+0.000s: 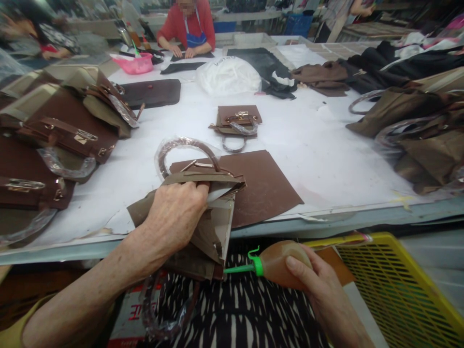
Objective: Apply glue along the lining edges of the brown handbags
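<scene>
A brown handbag [206,237] hangs partly over the table's front edge, its sides spread apart. My left hand [179,208] is closed on the bag's upper panel, fingertips tucked inside and out of sight. One plastic-wrapped handle [186,142] stands up above it; the other dangles below the edge. In my right hand [319,280] is a squeeze bottle [281,263] of amber liquid, held on its side. Its green nozzle tip is at the bag's lower corner; whether it touches I cannot tell. A flat brown sheet [268,188] lies under the bag.
Brown handbags [68,125] stand stacked at the left, more bag pieces [416,130] at the right. A small handbag [239,118], a white plastic bag [228,76] and a pink basin [134,63] lie farther back. A yellow crate [402,285] is beside my lap. A person in red [186,29] works across.
</scene>
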